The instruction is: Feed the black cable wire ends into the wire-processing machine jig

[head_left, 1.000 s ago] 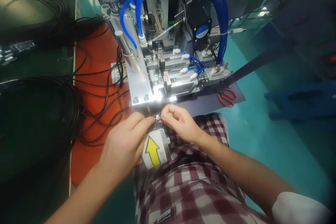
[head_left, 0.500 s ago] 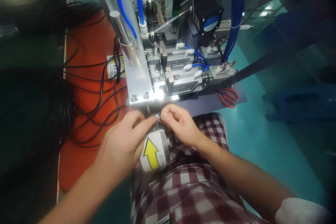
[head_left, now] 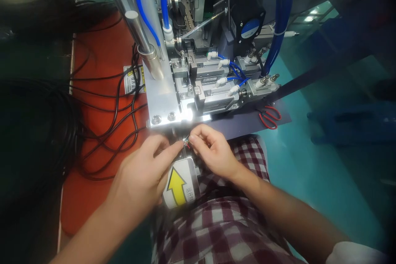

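Note:
Several thin coloured wires (head_left: 186, 142), with red and green among them, show between my fingertips just in front of the machine's metal plate. My left hand (head_left: 147, 165) is closed, thumb and forefinger pinching the left end of the wires; whether a connector or a cable sits there is too small to tell. From the right, my right hand (head_left: 213, 148) pinches the wires' other ends, its fingers curled. Below the wires is a white-topped block with a yellow arrow (head_left: 176, 187), partly covered by my left hand.
A metal machine (head_left: 210, 78) with blue air tubes (head_left: 281, 12) and cylinders stands ahead. Black cables (head_left: 117, 103) trail over the orange surface (head_left: 89, 198) at left. Red-handled cutters (head_left: 269, 117) lie on a dark sheet to the right. My checkered apron (head_left: 216, 222) is close below.
The view has shifted slightly, so the block and the orange surface appear a little further left and lower. Both hands keep their pinch at the wires, almost unmoved.

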`<control>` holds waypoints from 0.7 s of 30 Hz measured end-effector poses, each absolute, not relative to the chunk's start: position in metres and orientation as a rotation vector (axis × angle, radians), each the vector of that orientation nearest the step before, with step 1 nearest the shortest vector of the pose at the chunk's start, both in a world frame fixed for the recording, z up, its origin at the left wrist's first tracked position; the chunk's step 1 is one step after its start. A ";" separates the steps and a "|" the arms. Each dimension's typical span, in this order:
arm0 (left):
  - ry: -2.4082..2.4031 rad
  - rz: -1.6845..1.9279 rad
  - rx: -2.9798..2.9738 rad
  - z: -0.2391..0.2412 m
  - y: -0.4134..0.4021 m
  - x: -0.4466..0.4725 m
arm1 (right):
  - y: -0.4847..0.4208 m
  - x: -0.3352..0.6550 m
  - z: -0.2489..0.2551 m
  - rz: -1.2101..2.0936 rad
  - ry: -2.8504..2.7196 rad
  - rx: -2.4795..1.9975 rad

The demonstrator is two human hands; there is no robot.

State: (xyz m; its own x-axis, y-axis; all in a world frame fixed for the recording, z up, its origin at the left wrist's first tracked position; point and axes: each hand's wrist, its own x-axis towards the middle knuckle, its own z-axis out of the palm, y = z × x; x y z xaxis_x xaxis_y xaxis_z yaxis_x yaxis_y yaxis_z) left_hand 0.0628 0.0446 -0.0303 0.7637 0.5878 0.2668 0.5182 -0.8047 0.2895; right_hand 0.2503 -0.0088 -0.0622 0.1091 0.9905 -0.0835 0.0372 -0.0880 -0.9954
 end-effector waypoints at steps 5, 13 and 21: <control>0.907 0.545 2.694 -0.031 0.044 0.061 | -0.009 0.250 -0.059 1.183 -1.128 -1.369; 0.902 0.520 2.673 -0.032 0.044 0.062 | -0.008 0.251 -0.058 1.190 -1.128 -1.364; 0.893 0.518 2.720 -0.030 0.045 0.062 | -0.010 0.251 -0.062 1.148 -1.147 -1.401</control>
State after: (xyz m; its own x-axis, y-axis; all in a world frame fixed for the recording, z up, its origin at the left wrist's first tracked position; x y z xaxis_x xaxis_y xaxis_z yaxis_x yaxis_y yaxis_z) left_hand 0.0617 0.0448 -0.0296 0.7516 0.6071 0.2579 0.5252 -0.7873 0.3230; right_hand 0.2514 -0.0102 -0.0625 0.1161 0.9892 -0.0900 0.0895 -0.1006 -0.9909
